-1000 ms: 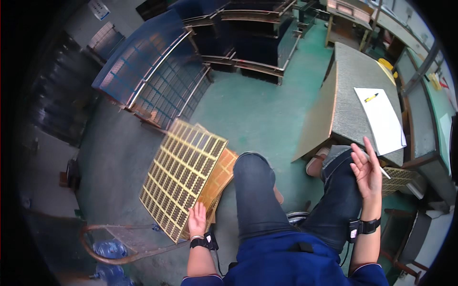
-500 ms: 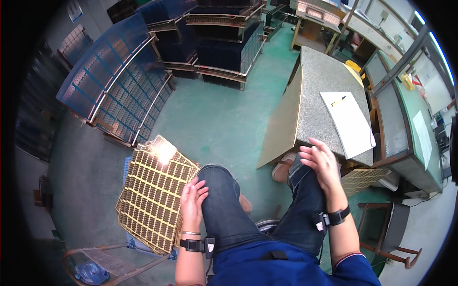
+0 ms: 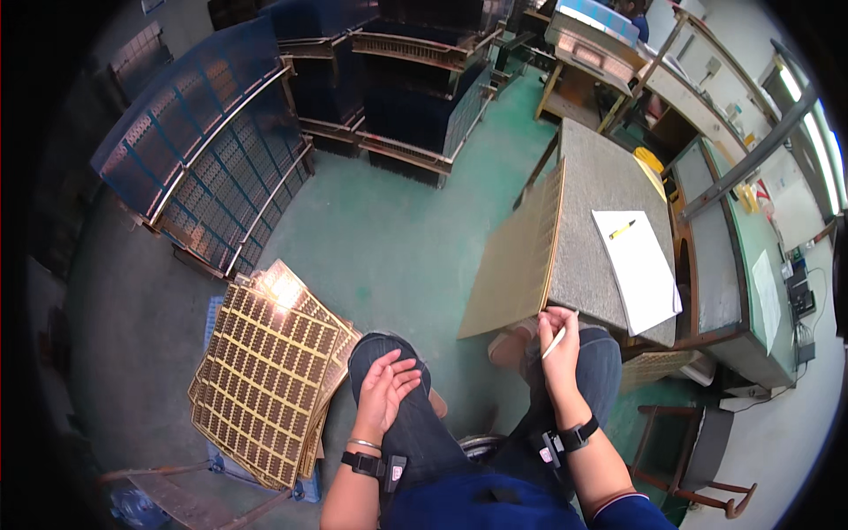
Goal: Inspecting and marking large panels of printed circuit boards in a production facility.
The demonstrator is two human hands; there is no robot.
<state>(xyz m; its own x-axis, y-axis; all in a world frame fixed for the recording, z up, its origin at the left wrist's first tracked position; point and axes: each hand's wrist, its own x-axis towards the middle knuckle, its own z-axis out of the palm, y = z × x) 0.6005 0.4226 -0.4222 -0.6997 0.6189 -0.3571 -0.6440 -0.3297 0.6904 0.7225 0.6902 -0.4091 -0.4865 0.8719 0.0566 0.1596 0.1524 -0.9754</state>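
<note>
Right grip point(image 3: 560, 334) pinching white stick point(image 3: 554, 343), by tan panel point(image 3: 508, 269), left grip point(image 3: 389, 389) loosely spread, right of patterned panels point(image 3: 261, 380)

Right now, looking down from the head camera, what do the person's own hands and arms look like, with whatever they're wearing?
The left hand and right hand are ungloved. Each wrist wears a black strap carrying a small dark box with a pale label. Only the left has a silvery bangle. The right arm shows a short blue sleeve with thin trim.
</note>
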